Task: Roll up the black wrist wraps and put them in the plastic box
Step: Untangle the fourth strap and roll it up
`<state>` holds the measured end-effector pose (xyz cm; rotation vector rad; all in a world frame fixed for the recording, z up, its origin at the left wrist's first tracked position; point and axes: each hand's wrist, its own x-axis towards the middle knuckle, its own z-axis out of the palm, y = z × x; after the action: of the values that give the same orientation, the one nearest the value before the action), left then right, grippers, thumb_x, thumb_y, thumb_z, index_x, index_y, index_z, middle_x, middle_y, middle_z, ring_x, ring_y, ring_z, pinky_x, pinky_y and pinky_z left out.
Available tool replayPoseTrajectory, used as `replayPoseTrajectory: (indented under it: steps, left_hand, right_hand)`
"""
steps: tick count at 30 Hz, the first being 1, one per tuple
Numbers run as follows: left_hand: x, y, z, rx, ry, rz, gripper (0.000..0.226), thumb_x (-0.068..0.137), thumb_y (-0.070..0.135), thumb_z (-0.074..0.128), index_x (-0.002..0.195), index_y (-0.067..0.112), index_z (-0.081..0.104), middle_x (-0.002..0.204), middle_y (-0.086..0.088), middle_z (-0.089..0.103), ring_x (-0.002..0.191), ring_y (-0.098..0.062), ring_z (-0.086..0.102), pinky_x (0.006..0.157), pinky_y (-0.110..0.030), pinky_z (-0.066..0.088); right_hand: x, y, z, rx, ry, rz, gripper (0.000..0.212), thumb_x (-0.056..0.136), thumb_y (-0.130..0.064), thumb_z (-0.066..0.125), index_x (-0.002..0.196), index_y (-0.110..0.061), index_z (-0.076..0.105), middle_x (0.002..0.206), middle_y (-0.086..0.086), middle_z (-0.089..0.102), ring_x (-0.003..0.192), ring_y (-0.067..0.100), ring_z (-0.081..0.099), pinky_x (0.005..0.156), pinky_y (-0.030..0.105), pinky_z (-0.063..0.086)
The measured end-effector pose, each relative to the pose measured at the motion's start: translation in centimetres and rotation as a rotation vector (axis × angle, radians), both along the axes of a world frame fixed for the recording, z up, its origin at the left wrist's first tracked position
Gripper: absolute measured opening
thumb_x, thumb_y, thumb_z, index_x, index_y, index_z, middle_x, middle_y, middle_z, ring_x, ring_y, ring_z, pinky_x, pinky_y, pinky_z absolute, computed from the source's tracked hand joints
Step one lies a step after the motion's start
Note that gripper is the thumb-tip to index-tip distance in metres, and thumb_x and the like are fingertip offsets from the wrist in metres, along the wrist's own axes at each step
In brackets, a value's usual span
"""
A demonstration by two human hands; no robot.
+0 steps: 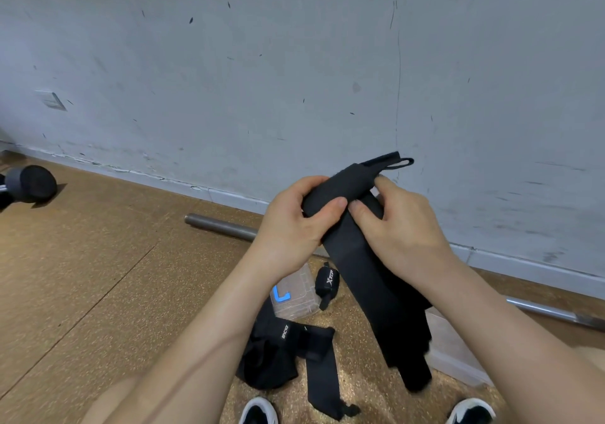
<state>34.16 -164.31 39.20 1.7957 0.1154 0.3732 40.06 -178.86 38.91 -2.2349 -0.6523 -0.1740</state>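
Both hands hold one long black wrist wrap (pixel 370 279) up in front of the wall. My left hand (pixel 294 224) grips its upper end, thumb across the fabric. My right hand (pixel 402 227) pinches the same end from the right, where a thin thumb loop (pixel 397 163) sticks out. The rest of the wrap hangs down toward the floor. Below lies a clear plastic box (pixel 296 292) with a blue latch. A rolled black wrap (pixel 326 283) sits against the box's right side. More unrolled black wraps (pixel 294 348) lie in a heap in front of the box.
A steel barbell bar (pixel 222 225) lies along the foot of the scuffed grey wall. A dark dumbbell (pixel 31 183) rests at far left. A pale flat panel (pixel 455 351) lies on the cork floor at right. My two shoes (pixel 258 412) show at the bottom edge.
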Motion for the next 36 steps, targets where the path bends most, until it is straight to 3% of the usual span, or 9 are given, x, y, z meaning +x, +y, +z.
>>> replayPoseTrajectory:
  steps: [7, 10, 15, 20, 23, 27, 31, 34, 36]
  left_hand:
    - [0.3, -0.4, -1.1, 0.046, 0.082, 0.002, 0.025, 0.098, 0.024, 0.060, 0.122, 0.022, 0.058, 0.104, 0.010, 0.069, 0.090, 0.004, 0.066, 0.074, -0.012, 0.050]
    - [0.2, -0.2, -1.0, 0.052, 0.053, -0.018, 0.024, 0.097, 0.023, 0.062, 0.120, 0.028, 0.059, 0.107, 0.011, 0.070, 0.096, 0.001, 0.066, 0.079, -0.015, 0.052]
    - [-0.2, -0.1, -0.8, 0.012, 0.006, -0.015, 0.023, 0.095, 0.021, 0.065, 0.116, 0.028, 0.063, 0.107, 0.008, 0.072, 0.098, -0.003, 0.068, 0.084, -0.022, 0.056]
    - [-0.1, 0.1, -0.8, 0.065, -0.022, 0.056, 0.022, 0.094, 0.022, 0.067, 0.115, 0.026, 0.065, 0.104, 0.009, 0.073, 0.096, -0.004, 0.068, 0.083, -0.025, 0.057]
    - [-0.2, 0.3, -0.2, 0.046, -0.036, 0.078, 0.020, 0.091, 0.020, 0.071, 0.110, 0.025, 0.069, 0.099, 0.009, 0.075, 0.094, -0.006, 0.070, 0.081, -0.027, 0.057]
    - [-0.2, 0.5, 0.2, 0.059, -0.042, 0.069, 0.024, 0.083, 0.019, 0.080, 0.101, 0.032, 0.071, 0.094, 0.012, 0.075, 0.092, -0.006, 0.070, 0.082, -0.030, 0.059]
    - [-0.2, 0.7, 0.3, 0.124, -0.054, 0.001, 0.034, 0.075, 0.018, 0.085, 0.097, 0.038, 0.069, 0.097, 0.011, 0.074, 0.095, -0.007, 0.069, 0.086, -0.031, 0.057]
    - [-0.1, 0.8, 0.0, 0.254, -0.078, -0.031, 0.035, 0.074, 0.024, 0.076, 0.103, 0.041, 0.067, 0.107, 0.008, 0.070, 0.104, -0.010, 0.065, 0.093, -0.037, 0.053]
    - [-0.2, 0.8, -0.2, 0.188, -0.051, -0.084, 0.035, 0.084, 0.022, 0.072, 0.113, 0.039, 0.062, 0.108, 0.009, 0.068, 0.104, -0.012, 0.065, 0.091, -0.037, 0.055]
  right_hand:
    - [0.0, 0.4, -0.6, -0.027, -0.104, 0.007, 0.015, 0.094, -0.025, 0.055, 0.086, -0.014, 0.050, 0.077, 0.003, 0.056, 0.075, 0.024, 0.054, 0.065, 0.038, 0.041]
    - [0.3, 0.2, -0.8, 0.049, -0.066, 0.046, 0.015, 0.093, -0.020, 0.058, 0.081, -0.011, 0.053, 0.075, 0.003, 0.057, 0.073, 0.022, 0.053, 0.062, 0.034, 0.036]
    - [0.2, -0.1, -0.4, 0.190, 0.042, 0.106, 0.007, 0.091, -0.016, 0.062, 0.090, -0.011, 0.066, 0.080, 0.002, 0.067, 0.078, 0.017, 0.059, 0.072, 0.035, 0.047]
    - [-0.1, -0.1, -0.1, 0.212, 0.132, 0.171, 0.005, 0.094, -0.016, 0.061, 0.095, -0.017, 0.066, 0.080, -0.002, 0.068, 0.071, 0.009, 0.061, 0.067, 0.031, 0.051]
    - [-0.5, 0.0, 0.4, 0.344, 0.384, 0.211, 0.023, 0.091, -0.019, 0.068, 0.113, -0.022, 0.063, 0.091, -0.003, 0.069, 0.081, 0.012, 0.070, 0.072, 0.029, 0.058]
    - [0.0, -0.8, 1.3, 0.701, 0.804, 0.245, 0.037, 0.086, -0.031, 0.068, 0.116, -0.010, 0.063, 0.101, 0.010, 0.074, 0.082, 0.022, 0.074, 0.067, 0.031, 0.059]
    - [0.6, -1.2, 1.2, 0.694, 0.915, 0.313, 0.066, 0.068, -0.047, 0.070, 0.121, -0.010, 0.060, 0.107, 0.012, 0.073, 0.081, 0.027, 0.073, 0.066, 0.036, 0.060]
    - [0.4, -0.6, 0.9, 0.717, 0.839, 0.324, 0.040, 0.068, -0.035, 0.073, 0.101, -0.013, 0.068, 0.092, 0.007, 0.072, 0.079, 0.020, 0.070, 0.069, 0.032, 0.060]
    - [0.5, -0.5, 0.8, 0.799, 0.793, 0.306, 0.027, 0.066, -0.024, 0.074, 0.091, -0.015, 0.069, 0.084, 0.005, 0.072, 0.077, 0.017, 0.070, 0.065, 0.029, 0.059]
